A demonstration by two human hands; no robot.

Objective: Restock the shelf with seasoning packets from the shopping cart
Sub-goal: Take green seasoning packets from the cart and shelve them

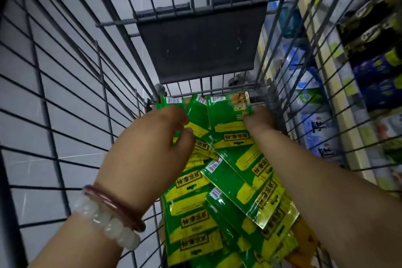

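Observation:
Several green and yellow seasoning packets (237, 191) lie heaped in the bottom of the wire shopping cart (71, 98). Both my arms reach down into it. My left hand (152, 143), with two bracelets at the wrist, curls its fingers round packets at the far end of the heap. My right hand (258, 122) pinches the upper right edge of a packet (228, 122) standing at the far end. Part of the heap is hidden under my right forearm.
The cart's dark grey flap (202, 43) hangs at its far end. To the right, beyond the wire side, shelves (330, 85) hold blue, white and green bagged goods. Grey floor tiles (65, 50) show on the left.

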